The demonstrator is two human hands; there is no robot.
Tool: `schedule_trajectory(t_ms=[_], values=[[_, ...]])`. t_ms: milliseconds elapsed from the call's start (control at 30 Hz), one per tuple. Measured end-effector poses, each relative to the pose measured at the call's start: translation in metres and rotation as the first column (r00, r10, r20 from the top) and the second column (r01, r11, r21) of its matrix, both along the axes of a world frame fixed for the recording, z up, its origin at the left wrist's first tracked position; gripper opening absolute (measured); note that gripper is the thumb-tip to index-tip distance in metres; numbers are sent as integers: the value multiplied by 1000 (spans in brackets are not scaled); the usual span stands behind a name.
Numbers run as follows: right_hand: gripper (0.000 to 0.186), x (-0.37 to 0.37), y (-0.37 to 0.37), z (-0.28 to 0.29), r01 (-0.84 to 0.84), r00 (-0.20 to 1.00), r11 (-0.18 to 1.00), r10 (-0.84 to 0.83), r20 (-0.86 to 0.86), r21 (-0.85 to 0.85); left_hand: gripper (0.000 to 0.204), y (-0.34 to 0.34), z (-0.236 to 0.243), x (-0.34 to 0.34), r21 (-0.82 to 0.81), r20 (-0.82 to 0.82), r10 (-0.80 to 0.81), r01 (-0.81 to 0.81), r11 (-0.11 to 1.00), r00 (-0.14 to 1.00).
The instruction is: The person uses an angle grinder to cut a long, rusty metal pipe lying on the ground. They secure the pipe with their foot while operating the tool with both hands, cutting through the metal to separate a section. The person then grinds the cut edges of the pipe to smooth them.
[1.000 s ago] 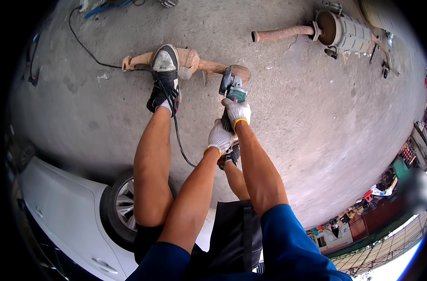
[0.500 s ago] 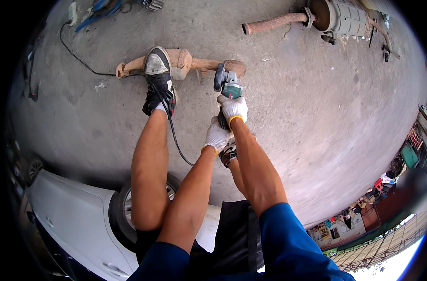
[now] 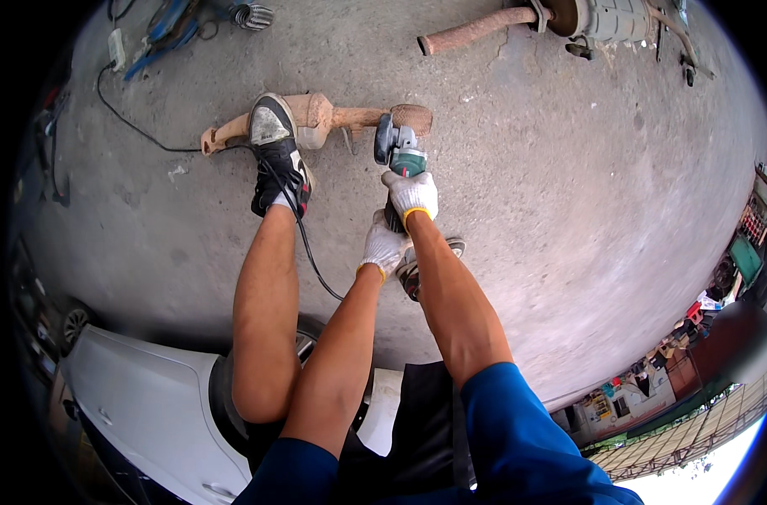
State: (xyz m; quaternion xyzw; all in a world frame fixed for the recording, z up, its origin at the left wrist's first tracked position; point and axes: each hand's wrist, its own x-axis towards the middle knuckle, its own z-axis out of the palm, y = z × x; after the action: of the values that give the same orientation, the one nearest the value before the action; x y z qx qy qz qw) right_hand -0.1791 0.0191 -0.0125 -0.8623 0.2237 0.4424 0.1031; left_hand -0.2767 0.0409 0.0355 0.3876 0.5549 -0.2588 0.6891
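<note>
Hiding much of the green grinder (image 3: pixel 408 162), two gloved hands (image 3: pixel 415 193)

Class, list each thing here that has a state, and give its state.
Angle grinder, held; spinning or not unclear
Right hand, gloved, closed around grinder
Left hand, gloved, gripping grinder's rear
Left shoe, on exhaust pipe
Exhaust pipe, rusty, lying down
Cord, loosely curved
Muffler, lying apart

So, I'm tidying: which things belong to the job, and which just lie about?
In use: angle grinder, gripped by left hand and right hand; rusty pipe under left shoe; probably black cord.
Lying about, apparently: grey muffler; ribbed metal piece.
</note>
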Motion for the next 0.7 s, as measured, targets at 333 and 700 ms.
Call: schedule_trajectory(t_ms=[333,700], values=[[55,-3,0,-1,15,1000,1000,-15,6,0,68,0,-1,-5,52,36,-63,61,997,997],[59,-6,-2,1,54,999,998,-54,-8,28,71,-5,-6,-9,-3,-9,39,-39,999,999]])
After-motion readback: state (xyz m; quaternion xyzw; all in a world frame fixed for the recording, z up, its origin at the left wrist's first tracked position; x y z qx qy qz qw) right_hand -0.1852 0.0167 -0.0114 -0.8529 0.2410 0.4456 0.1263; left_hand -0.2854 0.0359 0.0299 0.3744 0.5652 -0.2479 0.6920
